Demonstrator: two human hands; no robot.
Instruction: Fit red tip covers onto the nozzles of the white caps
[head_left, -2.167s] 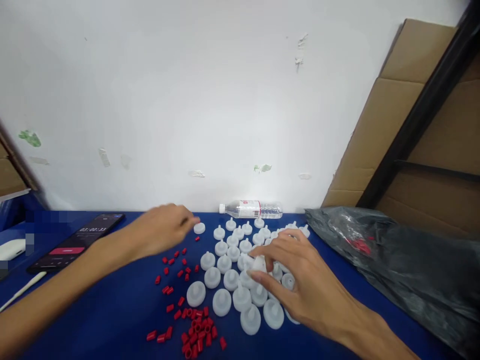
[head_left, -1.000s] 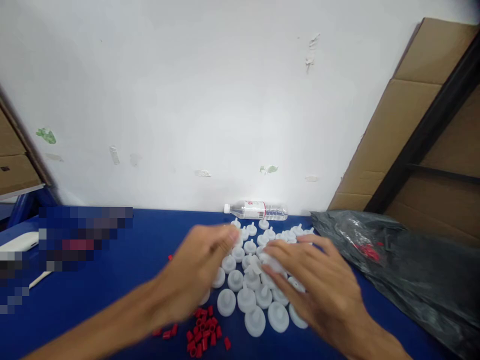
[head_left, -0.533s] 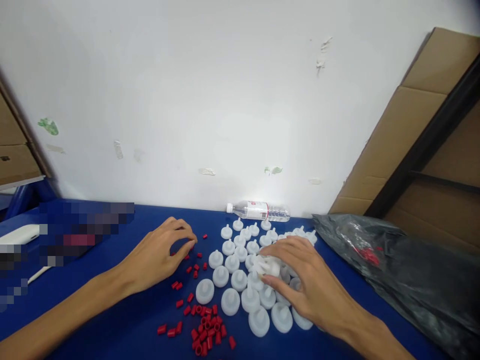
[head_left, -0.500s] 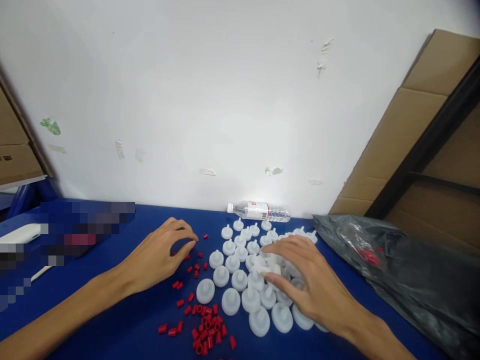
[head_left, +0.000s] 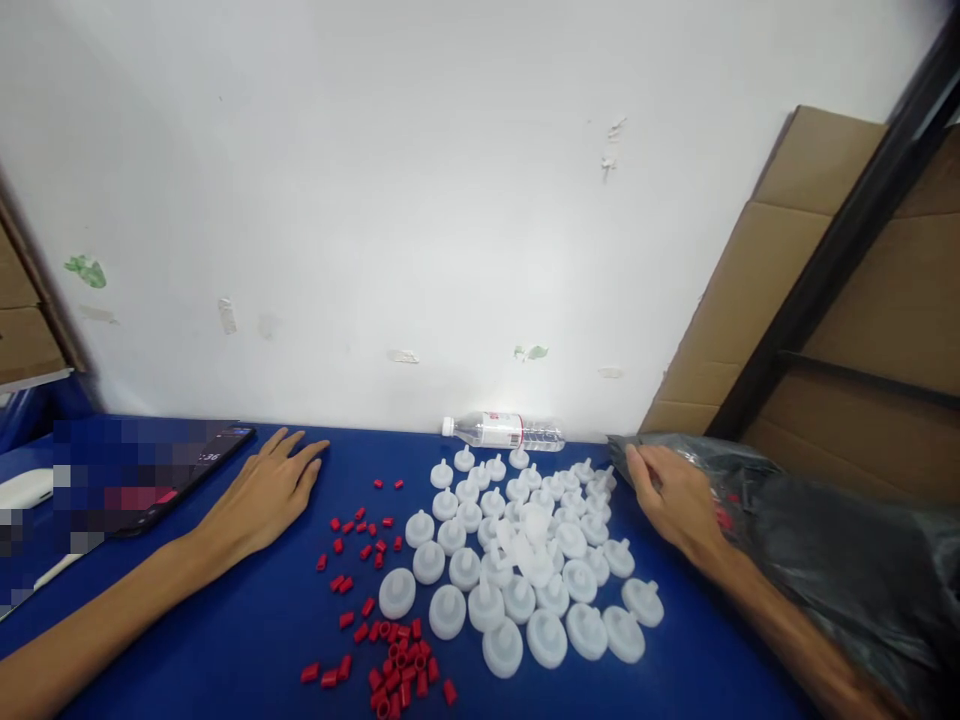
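My left hand [head_left: 274, 487] lies flat on the blue table with its fingers spread, holding nothing. To its right are scattered small red caps [head_left: 397, 655], thickest near the front. Beyond them many white round caps with nozzles [head_left: 448, 610] cover the middle of the table, several of them piled on one another. At their right side my right hand [head_left: 675, 495] is closed on the near edge of a dark plastic bag [head_left: 832, 545]. The fingertips are partly hidden by the hand. Some red pieces [head_left: 724, 512] show through a clear part of the bag.
A clear plastic bottle [head_left: 499, 431] lies on its side against the white wall [head_left: 450, 200]. At far left are a phone [head_left: 199, 465] and a white object [head_left: 26, 490], partly blurred out. Cardboard [head_left: 742, 290] and a dark metal frame [head_left: 806, 275] stand at right.
My right hand has left the white caps and moved right to the dark bag, closing on its edge. My left hand has drawn back left from the red caps and flattened on the table.
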